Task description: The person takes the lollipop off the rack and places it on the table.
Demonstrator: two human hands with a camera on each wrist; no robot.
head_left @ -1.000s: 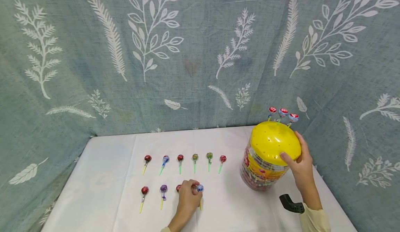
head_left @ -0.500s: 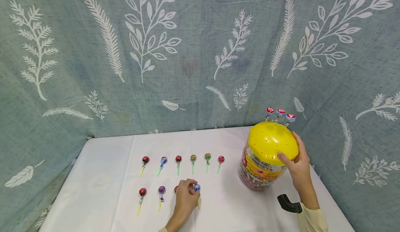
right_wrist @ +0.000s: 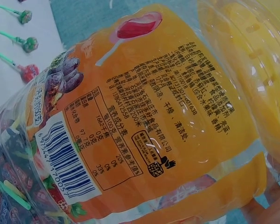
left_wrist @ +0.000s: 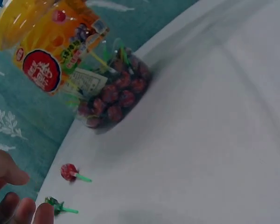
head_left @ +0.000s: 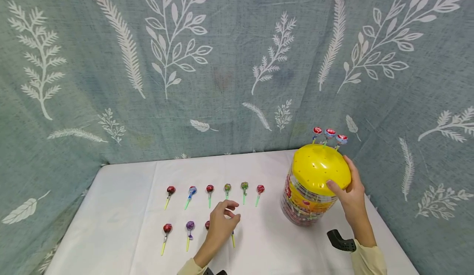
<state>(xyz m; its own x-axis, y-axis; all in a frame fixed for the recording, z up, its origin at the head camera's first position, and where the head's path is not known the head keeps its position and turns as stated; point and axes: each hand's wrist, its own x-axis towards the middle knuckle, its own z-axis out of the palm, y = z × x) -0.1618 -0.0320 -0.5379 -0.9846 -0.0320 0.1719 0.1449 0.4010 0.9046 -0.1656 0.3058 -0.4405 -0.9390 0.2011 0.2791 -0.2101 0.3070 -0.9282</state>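
My left hand (head_left: 221,221) hovers over the front row of lollipops, thumb apart from the loosely bent fingers, nothing between them. Beneath it a yellow-stick lollipop (head_left: 233,240) lies on the white table, its head hidden by the hand; a red lollipop (head_left: 207,224) peeks out on the other side. My right hand (head_left: 354,199) grips the tilted clear candy jar (head_left: 306,199) by its yellow lid (head_left: 321,168), thumb on top, fingers around the far side. Several lollipops fill the jar's bottom in the left wrist view. Three lollipops (head_left: 329,133) stand upright in the lid.
A back row of lollipops (head_left: 210,189) lies across the white table (head_left: 122,209), with red and green sticks' heads nearest the jar. At the front left lie a red lollipop (head_left: 167,228) and a purple lollipop (head_left: 190,225). A patterned curtain (head_left: 222,61) stands behind the table.
My left hand has risen off the blue lollipop in the front row and moved slightly forward, its thumb and fingers spreading apart. The right hand keeps its grip on the jar; the view shifts slightly.
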